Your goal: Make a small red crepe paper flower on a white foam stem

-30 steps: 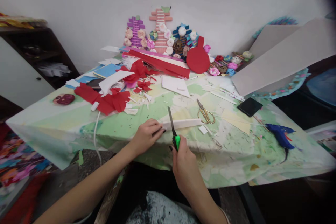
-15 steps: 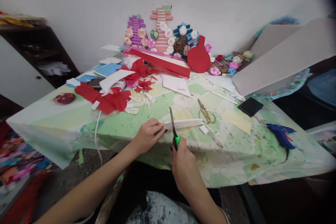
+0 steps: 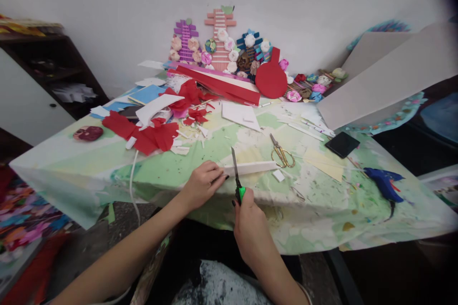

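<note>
Steadily, my right hand [image 3: 252, 224] grips the green-handled cutter [image 3: 238, 181], its blade pointing away from me across a white strip [image 3: 255, 168], though I cannot tell whether they touch. Just ahead and to the left, my left hand [image 3: 203, 185] pinches the strip's near end against the surface [image 3: 322, 200]; I'd call this the cutting step, and the next move asks for a steady strip and a blade kept off that hand. Beyond, right of both hands, lie gold-handled scissors [image 3: 282, 153].

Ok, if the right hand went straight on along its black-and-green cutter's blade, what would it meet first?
The right hand would probably first meet the narrow white strip, which the grey blade of the cutter crosses in this view; whether blade and strip touch is unclear.
</note>
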### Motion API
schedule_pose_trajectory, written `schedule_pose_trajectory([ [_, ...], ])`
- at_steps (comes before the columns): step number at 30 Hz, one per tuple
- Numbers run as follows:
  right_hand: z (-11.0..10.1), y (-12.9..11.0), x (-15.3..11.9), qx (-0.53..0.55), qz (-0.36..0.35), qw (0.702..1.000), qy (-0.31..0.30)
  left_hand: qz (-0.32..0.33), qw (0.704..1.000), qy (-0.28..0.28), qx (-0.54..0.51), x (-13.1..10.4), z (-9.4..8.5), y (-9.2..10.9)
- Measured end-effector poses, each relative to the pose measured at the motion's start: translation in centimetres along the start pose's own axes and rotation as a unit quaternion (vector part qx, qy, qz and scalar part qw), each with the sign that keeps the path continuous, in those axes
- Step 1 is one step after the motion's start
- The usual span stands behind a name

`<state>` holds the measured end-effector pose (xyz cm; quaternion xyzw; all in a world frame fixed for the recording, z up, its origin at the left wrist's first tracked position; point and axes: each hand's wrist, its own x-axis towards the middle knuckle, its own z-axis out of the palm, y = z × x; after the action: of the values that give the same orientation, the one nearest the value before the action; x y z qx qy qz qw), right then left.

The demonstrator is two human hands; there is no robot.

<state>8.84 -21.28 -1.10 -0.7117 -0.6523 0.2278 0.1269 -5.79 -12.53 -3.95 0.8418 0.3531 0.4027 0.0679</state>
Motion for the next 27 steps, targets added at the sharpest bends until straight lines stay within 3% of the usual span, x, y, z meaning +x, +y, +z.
schedule_pose_trajectory([
  [27, 0.84, -0.08, -0.24, -0.057, 0.023, 0.998, 0.001, 0.007, 1.000, 0.007, 0.004, 0.04, 0.12, 0.01],
])
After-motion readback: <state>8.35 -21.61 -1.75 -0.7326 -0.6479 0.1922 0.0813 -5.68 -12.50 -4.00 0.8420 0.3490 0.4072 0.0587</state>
